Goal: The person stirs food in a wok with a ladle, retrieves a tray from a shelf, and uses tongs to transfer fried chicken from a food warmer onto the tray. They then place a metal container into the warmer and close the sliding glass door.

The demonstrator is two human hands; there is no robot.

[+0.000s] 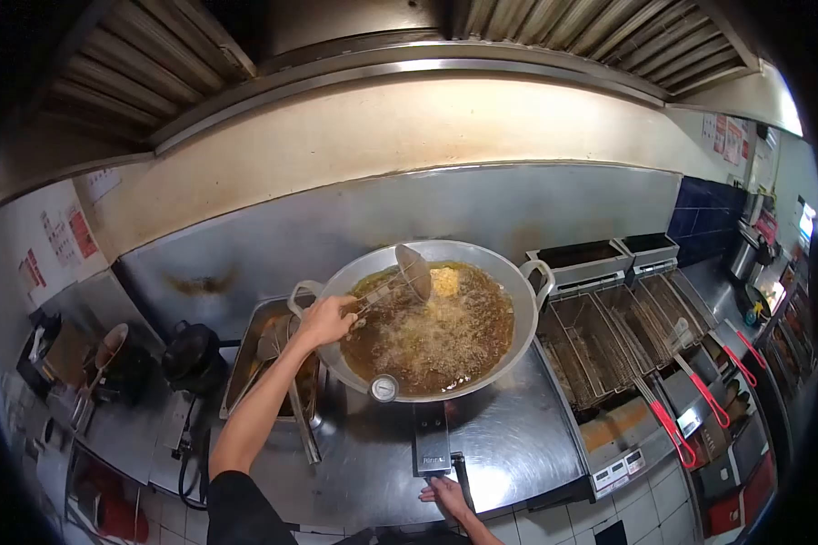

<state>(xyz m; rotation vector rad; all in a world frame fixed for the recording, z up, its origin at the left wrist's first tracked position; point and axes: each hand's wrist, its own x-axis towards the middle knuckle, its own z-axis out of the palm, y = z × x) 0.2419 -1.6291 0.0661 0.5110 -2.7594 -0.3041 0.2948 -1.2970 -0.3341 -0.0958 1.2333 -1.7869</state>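
Observation:
My left hand [325,322] is closed around the handle of a skimmer [413,272]. The skimmer's round mesh head is raised and tilted over the far side of a wide metal wok [523,331]. Bubbling brown oil [427,350] fills much of the wok, and a pale yellow clump of food [443,282] floats beside the skimmer head. On the near rim sits a round dial thermometer [384,389]. My right hand [447,495] is low at the counter's front edge, beneath the burner's metal control box [433,452], fingers apart and apparently holding nothing.
Left of the wok, a metal tray [236,391] holds long-handled utensils. Deep-fryer baskets [577,350] with red handles [668,427] stand to the right. A black pot [191,356] is farther left. The extractor hood [409,54] hangs overhead.

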